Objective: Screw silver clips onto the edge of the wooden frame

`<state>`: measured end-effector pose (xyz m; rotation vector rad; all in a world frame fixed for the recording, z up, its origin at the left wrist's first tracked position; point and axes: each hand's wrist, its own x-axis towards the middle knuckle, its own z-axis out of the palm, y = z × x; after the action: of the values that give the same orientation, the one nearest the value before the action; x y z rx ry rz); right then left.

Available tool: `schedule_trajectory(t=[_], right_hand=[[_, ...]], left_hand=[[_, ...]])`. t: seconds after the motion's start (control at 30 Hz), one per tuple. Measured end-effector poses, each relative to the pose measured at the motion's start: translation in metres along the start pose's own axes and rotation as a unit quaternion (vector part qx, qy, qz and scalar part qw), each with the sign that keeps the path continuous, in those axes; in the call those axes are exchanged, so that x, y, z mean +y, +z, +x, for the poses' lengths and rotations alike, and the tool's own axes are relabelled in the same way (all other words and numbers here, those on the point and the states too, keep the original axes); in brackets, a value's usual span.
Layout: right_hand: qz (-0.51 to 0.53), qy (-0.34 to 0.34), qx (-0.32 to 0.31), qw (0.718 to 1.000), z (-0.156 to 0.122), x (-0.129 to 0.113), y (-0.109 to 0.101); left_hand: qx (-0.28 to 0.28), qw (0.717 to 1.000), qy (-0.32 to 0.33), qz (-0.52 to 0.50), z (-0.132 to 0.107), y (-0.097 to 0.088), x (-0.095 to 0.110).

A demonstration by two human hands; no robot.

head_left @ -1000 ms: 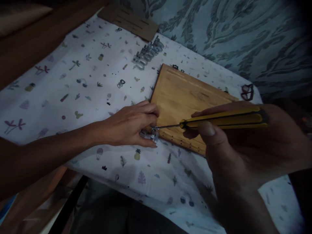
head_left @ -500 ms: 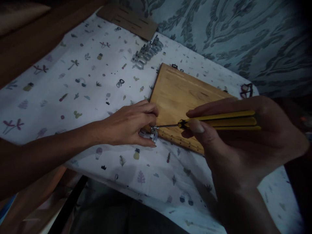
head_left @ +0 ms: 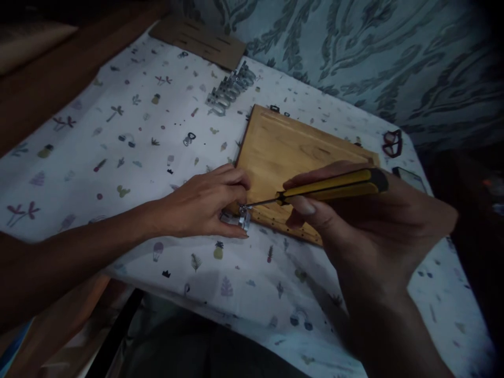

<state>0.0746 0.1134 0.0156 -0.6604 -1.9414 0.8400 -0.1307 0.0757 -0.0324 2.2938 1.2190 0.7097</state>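
Note:
My left hand [head_left: 200,205] pinches a small metal fitting [head_left: 241,217] against the near left corner of a wooden board [head_left: 283,152] that lies on a patterned cloth. My right hand [head_left: 366,226] is wrapped round the yellow and black handle of a screwdriver [head_left: 331,186]. Its thin shaft runs left and its tip sits on the metal fitting. A row of small holes runs along the board's near edge.
A row of several more metal fittings [head_left: 228,89] lies on the white patterned cloth [head_left: 129,136] beyond the board. A brown cardboard piece [head_left: 197,39] rests at the far edge. A dark spectacles-shaped item [head_left: 390,143] lies at the right. Leaf-patterned fabric [head_left: 354,58] fills the background.
My right hand has turned the screwdriver handle and drawn a little left and lower in view; the view shifted slightly. My left hand keeps its hold on the fitting.

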Motion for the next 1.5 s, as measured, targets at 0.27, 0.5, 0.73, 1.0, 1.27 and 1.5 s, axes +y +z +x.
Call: schedule_trajectory(t=[0.27,0.5,0.73,1.0,1.27,1.5], right_hand=[[0.0,0.049,0.014,0.999,-0.003,0.004,0.003],[0.0,0.07,-0.013,0.997,-0.003,0.007,0.002],[0.033,0.084,0.01,0.996,-0.005,0.014,0.007],[0.086,0.109,-0.029,0.99,-0.013,0.027,0.01],[0.123,0.095,0.013,0.988,-0.025,0.042,0.022],[0.017,0.09,0.038,0.995,-0.018,0.061,0.019]], left_hand=[[0.005,1.0,-0.003,0.009,0.0,-0.001,0.001],[0.015,1.0,0.007,0.006,-0.002,0.001,-0.002],[0.023,1.0,0.02,0.004,-0.003,0.001,-0.002],[0.016,1.0,0.011,0.018,-0.003,0.0,-0.001],[0.018,1.0,0.02,0.016,-0.001,-0.001,-0.001],[0.017,1.0,0.017,0.018,-0.001,-0.001,-0.005]])
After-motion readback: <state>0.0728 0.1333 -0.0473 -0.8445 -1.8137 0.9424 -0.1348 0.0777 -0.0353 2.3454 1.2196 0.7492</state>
